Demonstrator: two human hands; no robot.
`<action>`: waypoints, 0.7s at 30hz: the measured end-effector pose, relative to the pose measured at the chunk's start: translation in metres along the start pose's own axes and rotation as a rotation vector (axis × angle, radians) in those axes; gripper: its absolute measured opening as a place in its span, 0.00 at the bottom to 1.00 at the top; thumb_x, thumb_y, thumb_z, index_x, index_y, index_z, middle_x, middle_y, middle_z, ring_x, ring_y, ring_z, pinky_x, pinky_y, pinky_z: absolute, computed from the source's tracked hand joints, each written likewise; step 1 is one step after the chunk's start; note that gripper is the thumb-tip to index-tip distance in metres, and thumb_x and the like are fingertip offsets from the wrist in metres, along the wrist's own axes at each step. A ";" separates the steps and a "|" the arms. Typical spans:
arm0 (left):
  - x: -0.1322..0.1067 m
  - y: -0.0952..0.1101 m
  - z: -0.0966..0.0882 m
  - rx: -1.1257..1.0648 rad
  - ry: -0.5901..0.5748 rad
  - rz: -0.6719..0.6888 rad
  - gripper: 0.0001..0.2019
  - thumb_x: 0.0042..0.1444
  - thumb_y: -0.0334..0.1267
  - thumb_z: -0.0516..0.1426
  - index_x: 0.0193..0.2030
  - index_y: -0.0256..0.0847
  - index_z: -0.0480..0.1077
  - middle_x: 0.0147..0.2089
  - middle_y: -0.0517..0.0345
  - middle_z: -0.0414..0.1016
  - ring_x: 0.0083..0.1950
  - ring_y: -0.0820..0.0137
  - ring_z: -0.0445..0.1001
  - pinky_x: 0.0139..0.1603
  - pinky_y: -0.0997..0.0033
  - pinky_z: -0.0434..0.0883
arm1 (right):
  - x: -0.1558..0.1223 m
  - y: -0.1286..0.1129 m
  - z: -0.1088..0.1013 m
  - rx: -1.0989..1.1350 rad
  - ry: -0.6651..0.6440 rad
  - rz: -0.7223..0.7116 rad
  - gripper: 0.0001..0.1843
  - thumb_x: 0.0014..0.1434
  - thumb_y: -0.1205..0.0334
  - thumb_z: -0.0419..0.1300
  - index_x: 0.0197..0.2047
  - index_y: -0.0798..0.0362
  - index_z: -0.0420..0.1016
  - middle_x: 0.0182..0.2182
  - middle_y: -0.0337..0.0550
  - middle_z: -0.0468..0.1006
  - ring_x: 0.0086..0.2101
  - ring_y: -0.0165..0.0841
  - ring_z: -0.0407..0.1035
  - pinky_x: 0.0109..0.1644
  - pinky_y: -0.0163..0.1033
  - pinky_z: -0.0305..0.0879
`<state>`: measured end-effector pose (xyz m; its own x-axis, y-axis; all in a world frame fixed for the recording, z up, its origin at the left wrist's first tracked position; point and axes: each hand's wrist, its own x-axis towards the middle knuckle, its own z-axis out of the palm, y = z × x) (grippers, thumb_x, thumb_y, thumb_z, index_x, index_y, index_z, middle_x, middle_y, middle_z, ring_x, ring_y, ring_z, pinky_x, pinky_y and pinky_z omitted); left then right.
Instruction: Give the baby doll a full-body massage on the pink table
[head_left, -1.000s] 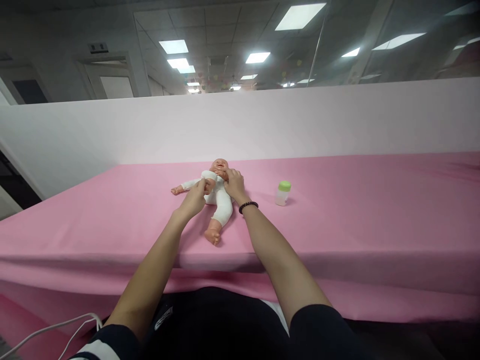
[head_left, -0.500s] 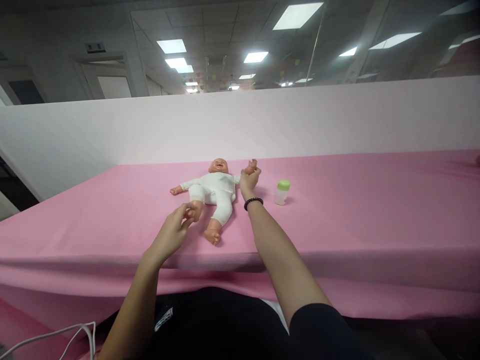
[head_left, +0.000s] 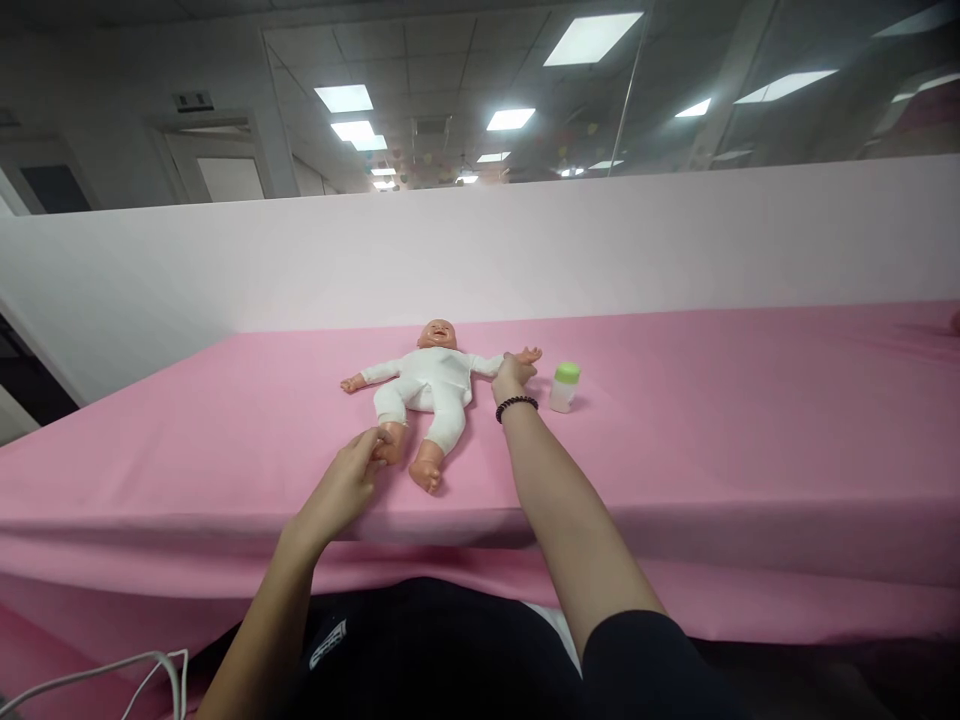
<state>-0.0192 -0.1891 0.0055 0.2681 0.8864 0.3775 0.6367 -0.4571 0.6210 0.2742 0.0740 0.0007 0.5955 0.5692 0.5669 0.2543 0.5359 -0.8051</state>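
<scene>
Container first: one small clear plastic baby bottle with a green cap point(head_left: 565, 388) stands upright on the pink cloth-covered table point(head_left: 720, 450), and its body looks pale, but whether anything is inside cannot be told from this view. It is the only container in sight. It stands just beside the outstretched hand of the doll, not touching either of the person's hands. One baby doll with a pink vinyl head and a white long-sleeved bodysuit point(head_left: 430, 383) lies on its back near the far side of the table, arms spread and legs apart, feet toward the person. Two bare hands show, both the person's own. The right hand point(head_left: 513, 376), arm reaching forward, is closed around the doll's forearm near the wrist, with the doll's small hand showing past it; one black beaded bracelet point(head_left: 517, 405) sits on that wrist. The left hand point(head_left: 341, 483) is low and near the table's front part, palm turned inward, fingers partly curled, and its fingertips point(head_left: 373, 438) touch the doll's foot nearest that side; whether it is actually gripping the foot cannot be told. The doll's other foot is free on the cloth. One thin white cable point(head_left: 97, 680) lies at lower left. Behind the table runs a plain white partition point(head_left: 480, 250).
</scene>
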 end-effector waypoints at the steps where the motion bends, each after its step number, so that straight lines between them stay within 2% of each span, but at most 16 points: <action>1: 0.003 0.001 0.000 0.000 0.033 0.016 0.15 0.63 0.29 0.48 0.52 0.43 0.69 0.53 0.50 0.78 0.52 0.61 0.77 0.54 0.59 0.73 | 0.000 -0.002 0.002 0.010 0.023 0.021 0.21 0.70 0.54 0.62 0.62 0.54 0.72 0.59 0.52 0.74 0.55 0.42 0.73 0.58 0.53 0.74; 3: 0.013 0.004 0.000 0.018 0.110 0.060 0.16 0.62 0.26 0.47 0.52 0.42 0.68 0.51 0.49 0.77 0.51 0.62 0.76 0.54 0.59 0.72 | -0.002 -0.009 0.008 0.034 0.059 0.068 0.21 0.68 0.60 0.60 0.62 0.54 0.70 0.60 0.53 0.75 0.55 0.40 0.73 0.59 0.50 0.73; 5: 0.028 0.009 0.000 0.030 0.162 0.118 0.17 0.60 0.24 0.46 0.51 0.42 0.68 0.49 0.50 0.76 0.50 0.62 0.75 0.52 0.60 0.72 | -0.009 -0.018 0.014 0.078 0.018 0.069 0.23 0.61 0.64 0.60 0.59 0.52 0.70 0.57 0.51 0.77 0.53 0.38 0.74 0.58 0.47 0.72; 7: 0.046 0.014 0.000 0.035 0.178 0.162 0.18 0.58 0.22 0.46 0.49 0.42 0.67 0.47 0.51 0.76 0.49 0.62 0.74 0.50 0.61 0.71 | -0.018 -0.027 0.019 0.140 -0.115 -0.003 0.21 0.56 0.64 0.61 0.54 0.50 0.71 0.54 0.48 0.80 0.50 0.37 0.75 0.57 0.44 0.72; 9: 0.065 0.019 0.001 0.057 0.174 0.202 0.20 0.55 0.19 0.45 0.47 0.42 0.66 0.46 0.51 0.75 0.49 0.62 0.72 0.47 0.62 0.69 | -0.026 -0.032 0.022 0.135 -0.263 -0.127 0.17 0.55 0.63 0.61 0.49 0.50 0.73 0.51 0.46 0.81 0.49 0.38 0.74 0.57 0.44 0.71; 13: 0.094 0.028 0.003 0.118 0.125 0.251 0.21 0.50 0.16 0.44 0.44 0.42 0.65 0.42 0.53 0.72 0.43 0.63 0.69 0.41 0.64 0.64 | -0.032 -0.030 0.026 -0.087 -0.422 -0.266 0.18 0.53 0.66 0.61 0.48 0.50 0.77 0.46 0.46 0.81 0.47 0.41 0.73 0.57 0.49 0.70; 17: 0.107 0.033 0.011 0.122 0.112 0.242 0.22 0.47 0.15 0.43 0.42 0.42 0.63 0.42 0.52 0.69 0.42 0.63 0.67 0.39 0.64 0.63 | -0.030 -0.022 0.026 -0.206 -0.536 -0.330 0.24 0.51 0.70 0.60 0.51 0.49 0.79 0.48 0.45 0.82 0.50 0.43 0.72 0.60 0.52 0.68; 21: 0.110 0.034 0.019 0.127 0.128 0.244 0.20 0.47 0.15 0.44 0.41 0.41 0.63 0.43 0.51 0.69 0.41 0.63 0.65 0.38 0.64 0.62 | -0.030 -0.019 0.025 -0.264 -0.607 -0.393 0.25 0.48 0.73 0.61 0.50 0.47 0.81 0.50 0.43 0.83 0.51 0.45 0.72 0.62 0.55 0.66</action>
<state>0.0458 -0.1056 0.0556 0.3362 0.7313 0.5934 0.6525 -0.6352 0.4132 0.2329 0.0622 0.0034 -0.0793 0.6514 0.7545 0.5797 0.6459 -0.4967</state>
